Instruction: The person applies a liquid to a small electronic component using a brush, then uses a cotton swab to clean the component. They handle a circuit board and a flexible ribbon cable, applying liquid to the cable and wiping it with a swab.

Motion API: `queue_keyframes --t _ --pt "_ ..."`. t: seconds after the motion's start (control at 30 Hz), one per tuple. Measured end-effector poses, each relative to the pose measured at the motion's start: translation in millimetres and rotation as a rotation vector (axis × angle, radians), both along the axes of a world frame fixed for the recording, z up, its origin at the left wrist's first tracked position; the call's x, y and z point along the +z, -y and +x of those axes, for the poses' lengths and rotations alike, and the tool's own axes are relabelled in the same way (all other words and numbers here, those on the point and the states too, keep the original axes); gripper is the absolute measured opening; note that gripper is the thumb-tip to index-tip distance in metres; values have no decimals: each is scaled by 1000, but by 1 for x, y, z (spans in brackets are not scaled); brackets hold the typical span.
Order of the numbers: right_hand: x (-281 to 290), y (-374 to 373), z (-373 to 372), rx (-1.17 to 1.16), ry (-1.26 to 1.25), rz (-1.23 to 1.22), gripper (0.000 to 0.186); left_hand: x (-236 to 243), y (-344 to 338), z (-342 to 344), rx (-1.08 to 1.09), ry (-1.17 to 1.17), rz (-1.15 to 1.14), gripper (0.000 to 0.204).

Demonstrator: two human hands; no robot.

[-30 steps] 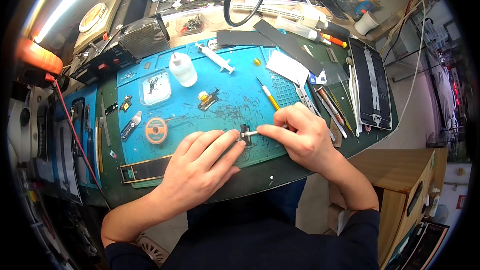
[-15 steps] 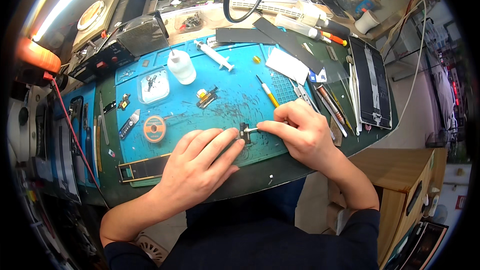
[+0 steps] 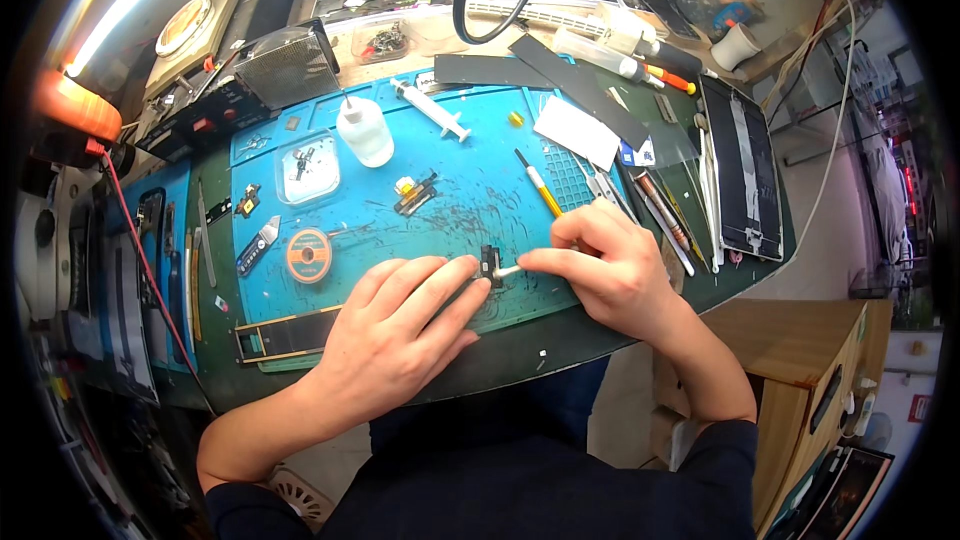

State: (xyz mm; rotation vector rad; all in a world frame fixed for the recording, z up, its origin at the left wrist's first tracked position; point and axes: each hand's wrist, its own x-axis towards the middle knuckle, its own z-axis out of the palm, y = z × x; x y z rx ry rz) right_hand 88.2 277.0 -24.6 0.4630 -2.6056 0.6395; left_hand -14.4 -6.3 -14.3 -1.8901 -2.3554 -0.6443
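On the blue work mat, a small black electronic part lies near the front edge. The fingertips of my left hand press against its left side and hold it still; the thumb is mostly hidden. My right hand pinches a thin white stick that looks like a cotton swab. Its pale tip touches the part's right side. Farther back on the mat lies another small assembly with a yellow piece beside it.
A white squeeze bottle, a clear tray, a syringe and an orange spool stand around the mat's left half. To the right are a yellow-handled driver, tweezers and a dark panel. A black cable loop hangs at the back.
My right hand has shifted slightly right and down, and the swab now slants more against the part. The left hand stays in place.
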Motion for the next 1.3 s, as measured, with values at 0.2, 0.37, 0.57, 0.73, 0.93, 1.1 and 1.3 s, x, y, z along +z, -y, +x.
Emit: queue_keyframes --t 0.2,0.37,0.57,0.73,0.93,1.1,1.3 --pt "2 9 0 -108 -62 30 33 1 0 0 7 0 -5 62" --pt "3 12 -1 -132 -72 65 35 1 0 0 4 1 -9 62" --pt "2 13 -1 -121 -75 163 38 1 0 0 6 6 -10 62" --pt "6 12 6 -82 -167 168 41 1 0 0 8 11 -5 61" --pt "7 10 2 -39 -113 210 39 1 0 0 8 12 -7 61" --pt "3 10 6 28 -137 152 37 0 0 1 10 10 2 61" --pt "7 12 5 -19 -159 171 37 0 0 0 10 12 2 61"
